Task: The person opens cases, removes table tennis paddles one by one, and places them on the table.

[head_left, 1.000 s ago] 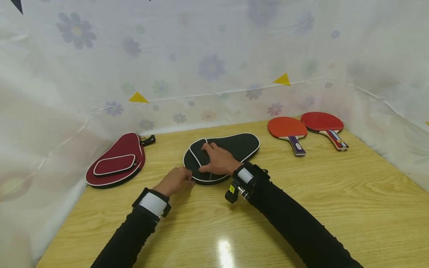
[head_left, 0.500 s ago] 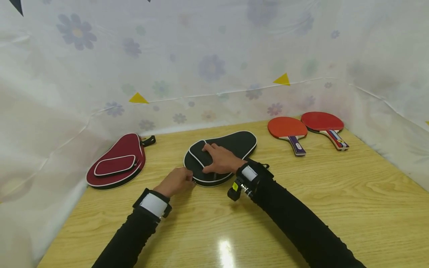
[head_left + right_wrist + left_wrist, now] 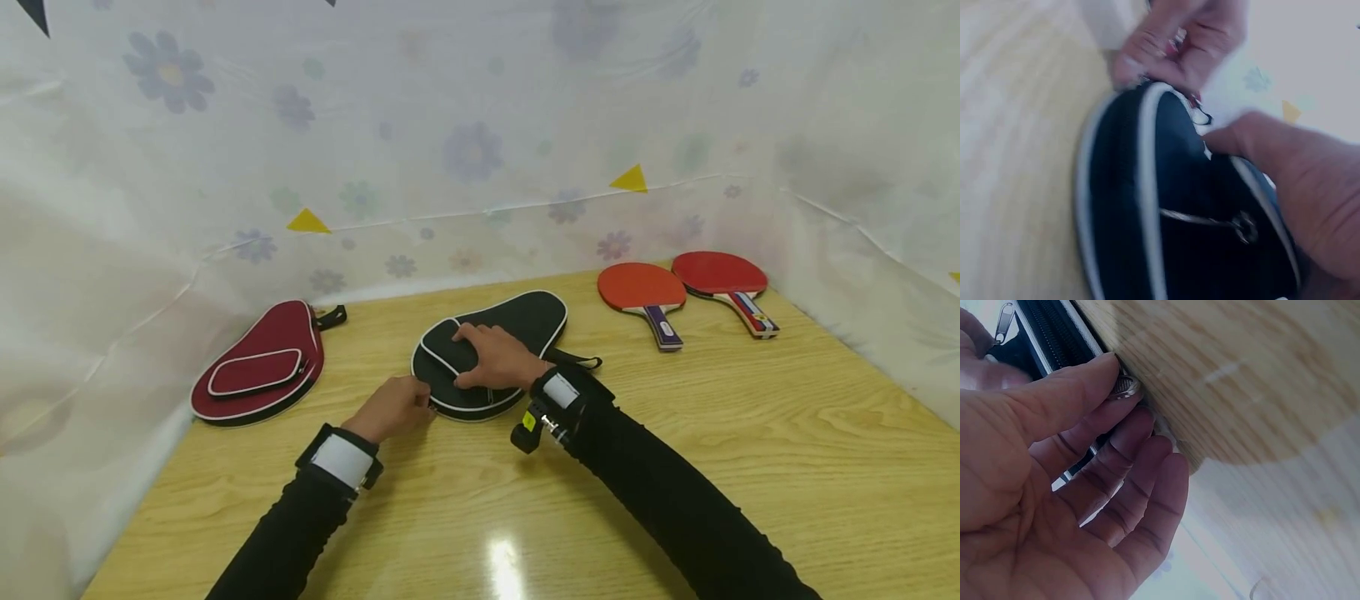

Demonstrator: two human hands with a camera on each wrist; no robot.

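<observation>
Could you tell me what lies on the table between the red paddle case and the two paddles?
In the head view, the black paddle case lies there, with the right hand resting on it and the left hand at its near edge.

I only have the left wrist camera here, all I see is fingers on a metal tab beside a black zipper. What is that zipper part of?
Observer: It belongs to a black paddle case with white piping, lying flat on the wooden table.
Operator: Where is the other hand?
Observer: The right hand rests on top of the case, fingers spread over its front pocket.
Operator: Anything else on the table?
Observer: A red case lies left of the black one, and two red paddles lie to its right.
Operator: Does the left hand hold the tab?
Observer: The left hand pinches the zipper pull at the case's near edge.
</observation>
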